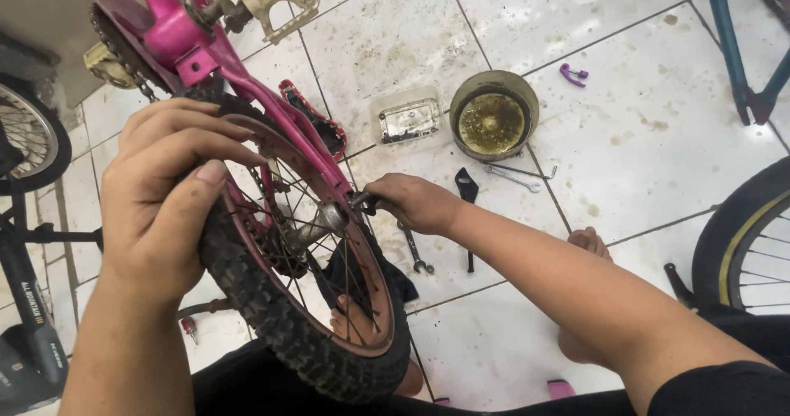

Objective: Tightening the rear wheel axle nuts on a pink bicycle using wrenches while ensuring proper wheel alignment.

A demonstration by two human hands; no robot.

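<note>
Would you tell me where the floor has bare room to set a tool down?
Bare tiles lie right of the tin, below the purple clip. Crowded: the spanners, tray and right hand by the wheel.

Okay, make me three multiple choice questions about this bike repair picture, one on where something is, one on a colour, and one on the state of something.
1. Where does the round tin of greasy liquid sit?
A. on the tiled floor beside a clear plastic tray
B. on the bicycle saddle
C. in the left hand

2. What colour is the bicycle frame?
A. green
B. pink
C. white

3. What is the left hand doing?
A. lying flat on the floor
B. holding a hammer
C. gripping the knobby tyre

Answers: 1 A, the tin stands on the floor next to the plastic tray. 2 B, the frame tubes are bright pink. 3 C, its fingers wrap over the tyre, while the right hand works at the wheel axle.
</note>
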